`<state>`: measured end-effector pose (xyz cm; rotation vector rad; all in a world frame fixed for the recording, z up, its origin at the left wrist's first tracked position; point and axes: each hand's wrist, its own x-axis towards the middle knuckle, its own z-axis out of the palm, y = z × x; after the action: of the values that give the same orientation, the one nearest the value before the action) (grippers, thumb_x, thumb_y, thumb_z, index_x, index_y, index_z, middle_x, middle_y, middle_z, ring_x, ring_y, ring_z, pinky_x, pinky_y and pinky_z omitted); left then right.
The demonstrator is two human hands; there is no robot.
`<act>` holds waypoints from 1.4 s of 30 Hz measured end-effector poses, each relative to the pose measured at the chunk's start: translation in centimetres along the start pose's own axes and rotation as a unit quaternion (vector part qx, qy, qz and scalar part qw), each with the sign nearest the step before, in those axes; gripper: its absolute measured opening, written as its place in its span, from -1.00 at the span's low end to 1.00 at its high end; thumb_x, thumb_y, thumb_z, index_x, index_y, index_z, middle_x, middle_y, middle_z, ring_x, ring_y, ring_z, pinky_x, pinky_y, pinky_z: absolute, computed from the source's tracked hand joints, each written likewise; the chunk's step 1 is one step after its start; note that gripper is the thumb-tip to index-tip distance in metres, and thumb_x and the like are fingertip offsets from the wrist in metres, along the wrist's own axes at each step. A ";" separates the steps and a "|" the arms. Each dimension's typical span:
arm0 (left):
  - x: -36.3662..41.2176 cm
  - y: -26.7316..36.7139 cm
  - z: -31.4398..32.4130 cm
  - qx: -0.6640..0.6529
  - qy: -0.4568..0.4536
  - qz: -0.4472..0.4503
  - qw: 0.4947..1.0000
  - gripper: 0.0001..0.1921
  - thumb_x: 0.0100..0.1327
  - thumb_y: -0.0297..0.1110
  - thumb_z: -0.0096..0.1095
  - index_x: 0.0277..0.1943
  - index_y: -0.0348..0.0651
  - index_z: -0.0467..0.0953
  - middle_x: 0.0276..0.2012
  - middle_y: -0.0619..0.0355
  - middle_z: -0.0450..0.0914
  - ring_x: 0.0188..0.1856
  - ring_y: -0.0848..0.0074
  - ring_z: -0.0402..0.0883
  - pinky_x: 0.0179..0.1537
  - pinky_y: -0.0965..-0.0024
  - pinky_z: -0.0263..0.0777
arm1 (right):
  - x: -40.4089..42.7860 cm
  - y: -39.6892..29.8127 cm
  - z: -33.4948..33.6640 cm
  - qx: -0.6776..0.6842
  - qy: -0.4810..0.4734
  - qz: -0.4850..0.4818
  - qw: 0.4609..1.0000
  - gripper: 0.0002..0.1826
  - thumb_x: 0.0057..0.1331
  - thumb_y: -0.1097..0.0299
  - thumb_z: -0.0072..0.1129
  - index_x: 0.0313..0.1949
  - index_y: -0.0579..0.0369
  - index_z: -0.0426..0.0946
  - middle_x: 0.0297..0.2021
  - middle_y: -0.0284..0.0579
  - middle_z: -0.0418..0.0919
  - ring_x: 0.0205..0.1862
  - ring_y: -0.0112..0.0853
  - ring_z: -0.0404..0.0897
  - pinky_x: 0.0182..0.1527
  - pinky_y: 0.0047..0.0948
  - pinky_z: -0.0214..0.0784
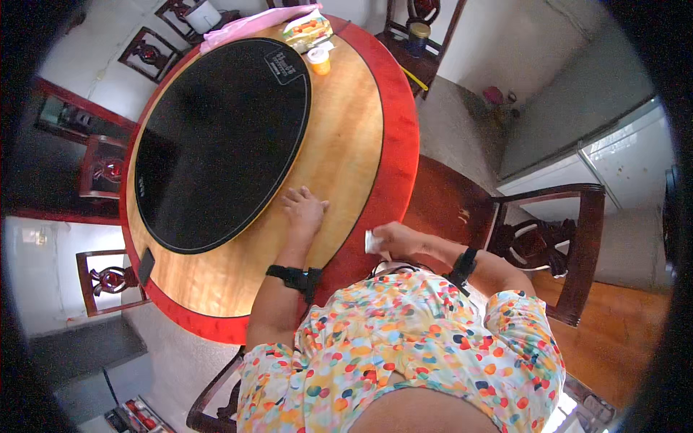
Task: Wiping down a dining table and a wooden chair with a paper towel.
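Note:
My left hand (304, 212) rests palm down with its fingers spread on the pale wood top of a round table (346, 119), close to the edge of a black glass turntable (227, 140). Over the red outer rim at the right, my right hand (398, 241) grips a small white object (371, 242); it is blurred, and its kind cannot be told. Black straps are fastened around both forearms. Nothing shows in the left hand, though its palm is hidden.
An orange cup with a white lid (319, 61), a patterned tissue pack (307, 31) and pink plastic (252, 27) lie at the table's far side. A dark phone-like object (145, 266) is at the left edge. Carved wooden chairs (587, 254) stand around the table.

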<state>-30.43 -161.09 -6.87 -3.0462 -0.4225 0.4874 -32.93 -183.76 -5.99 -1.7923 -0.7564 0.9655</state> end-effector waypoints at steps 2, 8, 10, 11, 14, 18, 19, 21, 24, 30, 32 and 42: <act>-0.3 0.0 -0.7 -0.002 0.008 0.010 1.000 -0.28 0.03 0.04 -0.01 0.12 -0.32 0.05 0.11 -0.30 0.00 0.12 -0.15 0.00 0.00 -0.03 0.08 | 0.9 -0.3 -1.8 0.264 0.040 0.031 0.963 -0.81 0.15 0.29 -0.07 -0.35 0.15 0.39 -0.53 -0.24 0.45 -0.47 -0.48 0.46 -0.52 -0.55 0.29; -0.5 -1.9 -1.5 -0.067 0.046 0.082 0.993 -0.49 0.04 -0.09 0.04 0.00 -0.24 0.28 0.01 -0.27 0.21 0.02 -0.03 0.24 -0.06 0.14 0.22 | 2.3 -1.5 -5.9 0.632 0.053 -0.090 0.768 -0.71 0.16 0.36 -0.14 -0.09 0.07 0.26 -0.23 -0.17 0.44 -0.27 -0.35 0.48 -0.38 -0.37 0.41; -1.1 -2.2 -3.4 -0.315 0.032 0.192 0.929 -0.69 0.09 -0.28 0.04 -0.17 -0.33 0.40 -0.30 -0.21 0.47 -0.29 0.26 0.51 -0.30 0.36 0.37 | 2.5 -2.1 -5.8 0.649 0.045 -0.106 0.752 -0.70 0.16 0.38 -0.13 -0.09 0.05 0.26 -0.23 -0.18 0.44 -0.26 -0.34 0.48 -0.37 -0.35 0.41; -1.6 -1.8 -4.2 -0.316 0.033 0.192 0.929 -0.69 0.09 -0.28 0.04 -0.17 -0.33 0.40 -0.30 -0.21 0.47 -0.29 0.26 0.51 -0.30 0.36 0.37 | 2.7 -2.4 -5.7 0.654 0.062 -0.092 0.748 -0.72 0.14 0.38 -0.11 -0.12 0.06 0.29 -0.27 -0.20 0.45 -0.29 -0.35 0.48 -0.36 -0.34 0.39; -3.4 0.2 -6.3 -0.456 0.110 0.236 0.851 -0.82 0.08 -0.39 0.04 -0.35 -0.36 0.47 -0.57 -0.02 0.51 -0.56 0.44 0.50 -0.53 0.46 0.34 | 3.2 -2.6 -5.4 0.658 0.042 -0.109 0.744 -0.73 0.13 0.38 -0.10 -0.13 0.05 0.31 -0.29 -0.23 0.46 -0.29 -0.37 0.47 -0.31 -0.35 0.36; -4.7 2.0 -7.5 -0.546 0.056 0.220 0.807 -0.84 0.06 -0.41 0.05 -0.37 -0.34 0.46 -0.59 -0.01 0.47 -0.58 0.38 0.45 -0.50 0.44 0.32 | 4.1 -4.1 -4.6 0.655 0.114 -0.062 0.745 -0.74 0.16 0.36 -0.13 -0.12 0.01 0.29 -0.28 -0.27 0.46 -0.29 -0.39 0.46 -0.31 -0.41 0.33; -4.8 2.5 -7.6 -0.549 0.066 0.223 0.803 -0.85 0.03 -0.44 0.05 -0.35 -0.33 0.45 -0.55 -0.04 0.47 -0.52 0.25 0.45 -0.43 0.38 0.32 | 4.5 -3.9 -4.5 0.655 0.112 -0.062 0.745 -0.74 0.16 0.36 -0.13 -0.12 0.01 0.29 -0.28 -0.27 0.46 -0.29 -0.39 0.46 -0.31 -0.41 0.33; -4.8 3.4 -7.9 -0.510 0.121 0.267 0.808 -0.85 0.01 -0.44 0.08 -0.36 -0.33 0.45 -0.52 -0.01 0.47 -0.50 0.32 0.44 -0.44 0.40 0.33 | 5.6 -2.8 -4.2 0.590 0.148 -0.026 0.793 -0.80 0.17 0.33 -0.12 -0.21 0.03 0.29 -0.38 -0.29 0.42 -0.43 -0.50 0.41 -0.47 -0.55 0.24; -3.7 3.9 -5.8 -0.445 0.206 0.313 0.813 -0.83 -0.03 -0.46 0.10 -0.34 -0.34 0.44 -0.47 0.00 0.45 -0.45 0.33 0.43 -0.42 0.40 0.33 | 7.1 -1.6 -2.9 0.563 0.175 -0.014 0.807 -0.83 0.16 0.32 -0.11 -0.25 0.04 0.31 -0.43 -0.31 0.40 -0.49 -0.55 0.37 -0.51 -0.57 0.20; -3.6 2.6 -3.2 -0.411 0.189 0.285 0.845 -0.79 -0.04 -0.48 0.04 -0.28 -0.30 0.42 -0.44 -0.05 0.44 -0.42 0.21 0.43 -0.39 0.30 0.32 | 6.5 -2.3 -3.5 0.355 0.105 0.057 0.927 -0.90 0.13 0.40 -0.09 -0.36 0.11 0.36 -0.52 -0.33 0.37 -0.40 -0.43 0.42 -0.39 -0.48 0.30; -3.6 1.8 -2.6 -0.384 0.188 0.287 0.857 -0.80 -0.03 -0.46 0.03 -0.28 -0.28 0.42 -0.43 -0.05 0.44 -0.42 0.21 0.44 -0.40 0.30 0.33 | 7.7 0.1 -4.0 0.168 0.177 0.056 0.968 -0.85 0.10 0.37 -0.04 -0.36 0.16 0.37 -0.51 -0.25 0.38 -0.42 -0.35 0.42 -0.40 -0.47 0.29; -7.2 -9.6 1.6 -0.122 0.281 0.046 0.951 -0.81 0.04 -0.38 -0.06 -0.26 -0.19 0.39 -0.37 0.05 0.43 -0.47 0.24 0.48 -0.54 0.27 0.37 | 8.1 2.1 -13.5 -0.367 0.539 0.220 0.725 -0.50 0.05 0.12 0.03 -0.07 0.11 0.22 -0.03 -0.01 0.16 0.00 -0.09 0.15 -0.03 -0.11 0.05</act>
<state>-40.00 -153.80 -5.55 -3.2429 -0.3284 -0.4681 -17.06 -183.87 -6.84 -2.8180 0.1259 -0.3413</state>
